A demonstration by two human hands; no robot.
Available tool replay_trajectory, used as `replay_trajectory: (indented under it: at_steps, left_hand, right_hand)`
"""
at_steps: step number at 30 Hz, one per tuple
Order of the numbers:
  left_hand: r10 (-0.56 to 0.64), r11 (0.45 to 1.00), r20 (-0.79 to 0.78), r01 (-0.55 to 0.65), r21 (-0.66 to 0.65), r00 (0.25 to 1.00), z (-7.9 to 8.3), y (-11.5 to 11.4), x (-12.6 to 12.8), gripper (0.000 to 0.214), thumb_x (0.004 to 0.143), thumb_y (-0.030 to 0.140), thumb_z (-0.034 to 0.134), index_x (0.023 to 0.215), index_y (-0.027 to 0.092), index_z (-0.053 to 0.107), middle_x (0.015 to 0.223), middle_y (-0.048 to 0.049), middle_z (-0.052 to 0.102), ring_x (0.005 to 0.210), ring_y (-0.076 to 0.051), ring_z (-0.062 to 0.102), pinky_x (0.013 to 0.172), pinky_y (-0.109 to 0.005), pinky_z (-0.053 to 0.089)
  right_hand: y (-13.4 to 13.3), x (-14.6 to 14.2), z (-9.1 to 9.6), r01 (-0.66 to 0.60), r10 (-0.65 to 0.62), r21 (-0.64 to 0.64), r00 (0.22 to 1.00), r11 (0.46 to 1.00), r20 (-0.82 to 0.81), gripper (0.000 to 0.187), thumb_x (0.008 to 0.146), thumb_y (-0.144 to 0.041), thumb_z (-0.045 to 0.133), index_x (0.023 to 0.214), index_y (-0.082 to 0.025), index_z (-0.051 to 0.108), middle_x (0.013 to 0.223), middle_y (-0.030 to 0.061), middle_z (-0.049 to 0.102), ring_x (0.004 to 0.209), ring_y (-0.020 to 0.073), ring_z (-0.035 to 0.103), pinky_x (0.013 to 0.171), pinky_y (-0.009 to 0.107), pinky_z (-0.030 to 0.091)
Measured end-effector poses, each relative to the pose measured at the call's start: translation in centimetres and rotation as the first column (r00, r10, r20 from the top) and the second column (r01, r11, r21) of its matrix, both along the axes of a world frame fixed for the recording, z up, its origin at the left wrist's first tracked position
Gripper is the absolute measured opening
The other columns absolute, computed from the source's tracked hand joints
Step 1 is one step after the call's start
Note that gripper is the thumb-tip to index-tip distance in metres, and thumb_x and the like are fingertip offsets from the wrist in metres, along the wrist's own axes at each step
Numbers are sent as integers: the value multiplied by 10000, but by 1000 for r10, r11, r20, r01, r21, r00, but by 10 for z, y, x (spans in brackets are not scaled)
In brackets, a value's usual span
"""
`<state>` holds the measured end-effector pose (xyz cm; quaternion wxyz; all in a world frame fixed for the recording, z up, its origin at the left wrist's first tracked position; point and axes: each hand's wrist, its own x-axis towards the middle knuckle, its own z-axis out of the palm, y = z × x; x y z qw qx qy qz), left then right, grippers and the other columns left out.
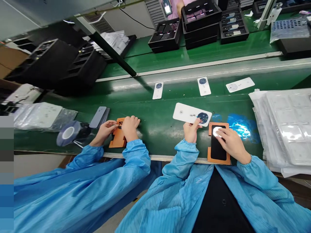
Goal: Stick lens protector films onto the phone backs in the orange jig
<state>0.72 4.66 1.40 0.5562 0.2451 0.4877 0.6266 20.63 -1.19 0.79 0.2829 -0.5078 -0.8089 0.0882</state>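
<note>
My left hand [191, 132] grips a white phone-shaped sheet [182, 111] by its right end, the thumb near its dark round camera print. The sheet is tilted above the bench. Over an orange fixture [218, 158] lies my right hand [232, 144], its fingers stretched out. Their tips touch a white round patch [215, 130] at the top of a black phone-sized panel [217, 149] set in that fixture. Whether the fingertips pinch anything small is hard to see.
On the left, a co-worker's hands [130, 127] work at another orange fixture [118, 139]. Three white sheets, one of them a middle sheet [204, 86], lie across the green bench [155, 129]. Stacked clear trays [286, 129] stand right; a tape roll [68, 132] lies left. Black boxes [201, 30] stand behind.
</note>
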Motion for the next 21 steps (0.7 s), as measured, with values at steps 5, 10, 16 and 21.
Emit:
replay_trajectory:
  at_steps: [5, 10, 16, 21]
  left_hand:
    - [-233, 966, -109, 243, 93, 966, 10, -19, 39, 570, 762, 639, 829, 980, 113, 796, 1022, -135, 799, 964, -272, 772, 865, -373, 643]
    - [-296, 924, -140, 320, 207, 945, 15, -31, 60, 613, 854, 698, 714, 1182, 183, 768, 1286, -125, 745, 1231, -301, 702, 1065, -408, 592]
    - [-280, 916, -122, 303, 264, 952, 15, -30, 64, 609, 886, 697, 676, 1196, 181, 766, 1268, -127, 752, 1182, -302, 727, 1053, -436, 608]
    - [-293, 900, -216, 345, 267, 932, 7, -33, 64, 586, 959, 664, 593, 1278, 194, 740, 1304, -111, 739, 1234, -288, 702, 1088, -426, 583]
  right_hand:
    - [14, -11, 39, 198, -166, 64, 927, 978, -338, 132, 1020, -303, 589, 1038, -219, 689, 1014, 66, 744, 845, 190, 703, 736, 325, 571]
    - [25, -17, 51, 336, -261, 132, 880, 933, -396, 143, 999, -287, 612, 898, -211, 678, 925, 69, 721, 809, 191, 683, 719, 325, 561]
    - [24, -11, 50, 329, -261, 75, 851, 941, -455, 133, 984, -267, 619, 880, -216, 685, 921, 51, 728, 834, 190, 691, 728, 331, 567]
    - [23, -11, 49, 352, -292, 46, 837, 935, -462, 139, 977, -269, 588, 891, -229, 688, 940, 54, 739, 850, 196, 701, 756, 350, 591]
